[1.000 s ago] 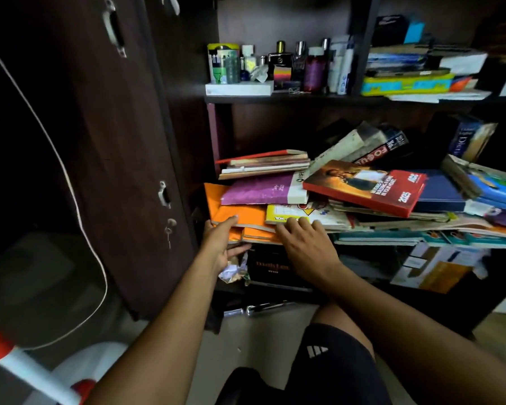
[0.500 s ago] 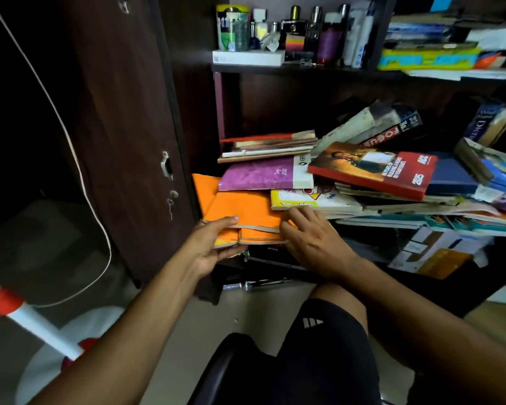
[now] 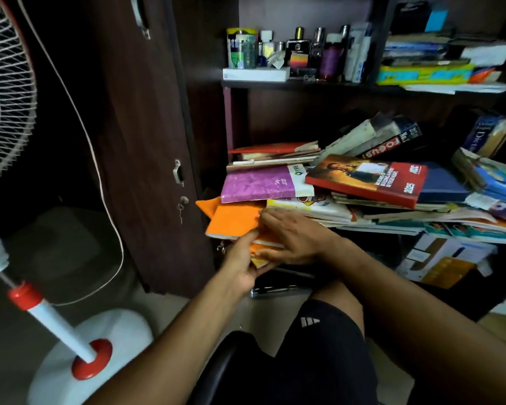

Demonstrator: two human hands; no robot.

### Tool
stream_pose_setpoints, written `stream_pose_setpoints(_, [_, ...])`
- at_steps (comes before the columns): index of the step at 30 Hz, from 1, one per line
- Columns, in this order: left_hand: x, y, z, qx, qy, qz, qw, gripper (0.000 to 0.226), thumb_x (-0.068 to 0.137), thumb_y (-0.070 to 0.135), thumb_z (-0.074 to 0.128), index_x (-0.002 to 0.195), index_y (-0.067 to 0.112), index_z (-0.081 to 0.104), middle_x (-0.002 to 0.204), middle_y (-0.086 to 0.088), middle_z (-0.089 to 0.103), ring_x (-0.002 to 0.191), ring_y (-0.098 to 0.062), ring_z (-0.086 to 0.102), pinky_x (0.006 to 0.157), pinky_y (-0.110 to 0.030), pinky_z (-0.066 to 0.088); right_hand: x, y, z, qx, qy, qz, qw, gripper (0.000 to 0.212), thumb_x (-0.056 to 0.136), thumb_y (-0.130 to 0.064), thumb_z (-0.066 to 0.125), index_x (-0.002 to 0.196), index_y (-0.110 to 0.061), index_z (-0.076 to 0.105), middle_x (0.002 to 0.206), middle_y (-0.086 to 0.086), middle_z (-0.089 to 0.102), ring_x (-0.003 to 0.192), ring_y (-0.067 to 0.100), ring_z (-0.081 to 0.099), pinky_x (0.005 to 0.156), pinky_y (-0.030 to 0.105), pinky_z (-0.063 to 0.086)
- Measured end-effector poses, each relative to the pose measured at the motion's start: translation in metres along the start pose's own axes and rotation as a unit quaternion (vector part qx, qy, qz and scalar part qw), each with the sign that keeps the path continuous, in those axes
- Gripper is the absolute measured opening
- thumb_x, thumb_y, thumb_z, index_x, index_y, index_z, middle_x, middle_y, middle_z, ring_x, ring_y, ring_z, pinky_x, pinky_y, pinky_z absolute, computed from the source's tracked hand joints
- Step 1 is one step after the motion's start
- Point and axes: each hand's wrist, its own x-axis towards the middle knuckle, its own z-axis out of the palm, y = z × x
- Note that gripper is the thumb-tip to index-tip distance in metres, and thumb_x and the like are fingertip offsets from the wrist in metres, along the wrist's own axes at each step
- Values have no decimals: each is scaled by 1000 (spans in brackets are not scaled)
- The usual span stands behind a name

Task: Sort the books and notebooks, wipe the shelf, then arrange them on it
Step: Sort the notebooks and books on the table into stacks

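Head view: orange notebooks (image 3: 231, 222) poke out just below the purple diary (image 3: 257, 185), at its near-left corner. The left hand (image 3: 243, 264) pinches their front edge, thumb on top; the right hand (image 3: 294, 236) lies flat across them, fingers straight.

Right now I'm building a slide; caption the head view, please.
Left hand grips orange notebooks, right hand pressing on top, under a cluttered book pile.

Book pile (image 3: 392, 213): orange notebooks (image 3: 234, 220) at its left front, left hand (image 3: 241, 266) gripping them from below, right hand (image 3: 294, 238) flat on top; purple diary (image 3: 257, 184), red book (image 3: 368, 179) above.
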Motion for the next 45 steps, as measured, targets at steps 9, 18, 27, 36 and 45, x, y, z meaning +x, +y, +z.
stream_pose_setpoints(9, [1,23,-32,17,42,36,998,29,90,15,74,115,10,60,112,-19,70,89,-36,72,51,-43,60,-23,20,-2,88,-45,114,988,46,104,-53,42,136,-24,56,137,-1,53,121,17,46,106,38,40])
stream_pose_setpoints(18, [-36,44,-67,58,70,53,994,28,90,18,73,116,10,63,99,-13,75,71,-28,76,50,-40,60,27,-1,-24,161,-154,274,936,88,95,-78,23,159,-18,28,168,6,17,154,25,17,122,47,16])
stream_pose_setpoints(27, [-93,80,-141,68,125,124,982,30,89,21,74,117,15,62,100,-12,76,80,-29,76,53,-38,60,3,-42,7,353,-14,315,881,82,94,-65,52,156,-15,32,158,9,39,138,25,46,110,41,42])
stream_pose_setpoints(36, [-130,95,-120,117,59,203,970,55,77,21,74,129,8,60,103,-16,73,70,-27,74,47,-39,57,11,-93,-17,707,4,370,602,77,75,-73,71,136,-28,55,126,7,66,107,34,68,85,52,58])
stream_pose_setpoints(45, [-183,108,-126,160,65,221,960,18,88,11,66,105,17,61,72,-6,75,56,-22,71,43,-37,58,25,-142,-10,751,52,365,548,105,53,-83,81,139,-32,47,134,-5,62,116,25,64,99,53,51])
